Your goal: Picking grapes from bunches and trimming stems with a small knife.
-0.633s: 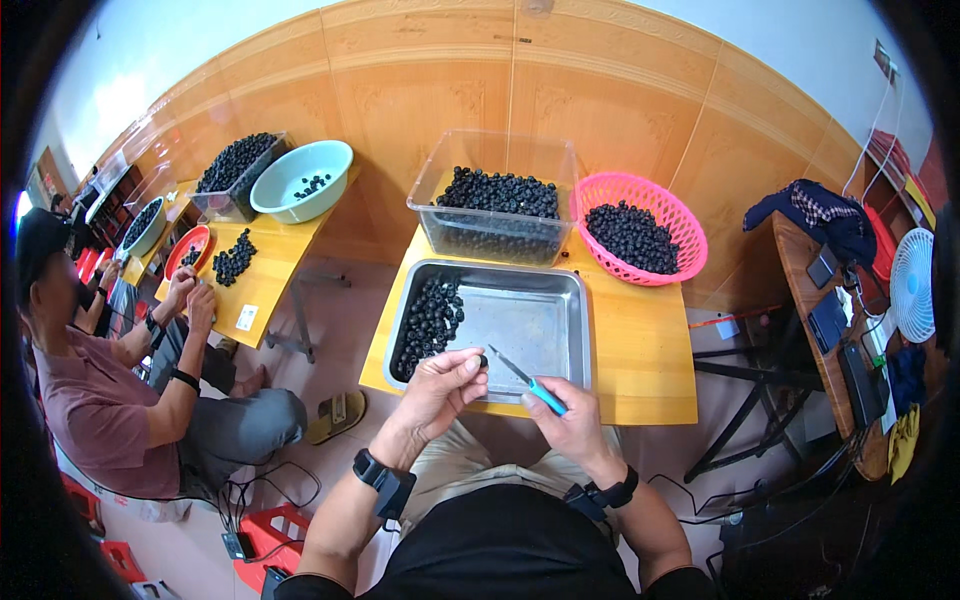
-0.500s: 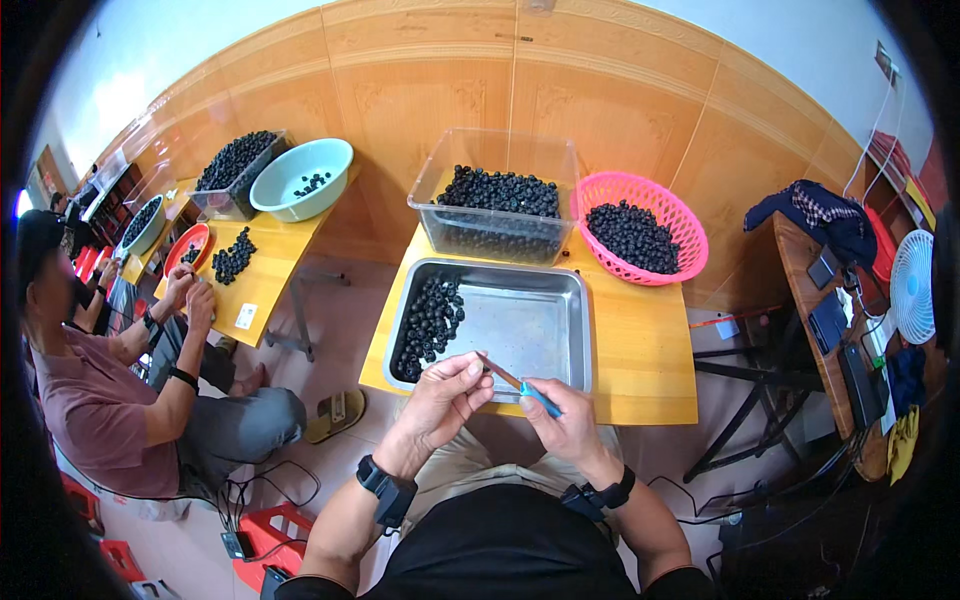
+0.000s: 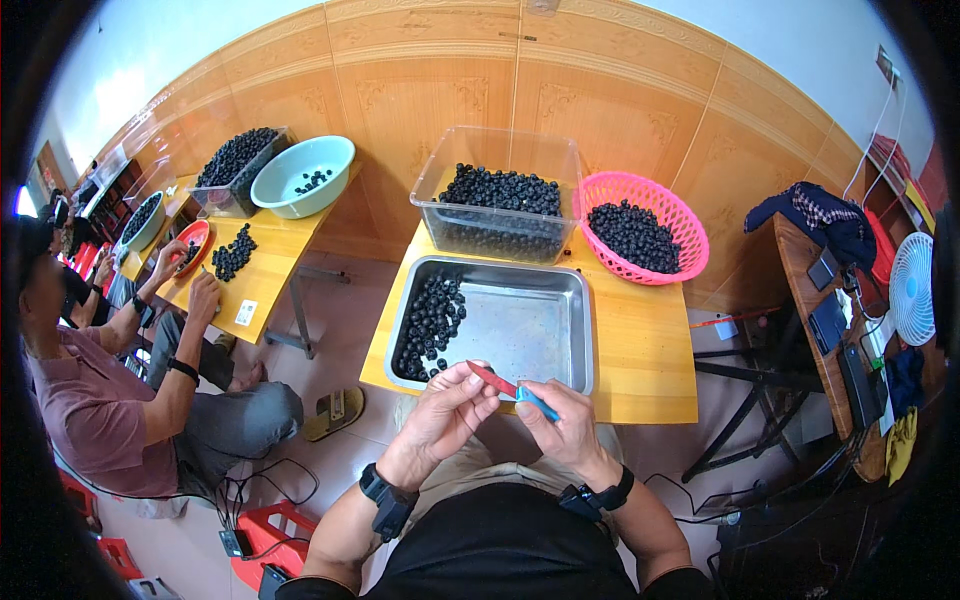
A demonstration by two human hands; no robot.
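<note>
Knife (image 3: 506,385) brought to the fingertips of the left hand (image 3: 447,412), blade (image 3: 490,377) now showing red.
Moments ago it stood free; likely it's working now. Left fingers pinch, seemingly on fruit like that (image 3: 428,320) heaped in the tray (image 3: 525,320); right hand (image 3: 563,425) grips the handle (image 3: 540,405) near the tray's rim.

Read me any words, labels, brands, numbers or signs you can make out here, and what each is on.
No text can be read in this view.
White label on the left-hand table: marks too small to read.
Blue-handled knife in the right hand: no lettering legible.
Metal tray: none visible.
</note>
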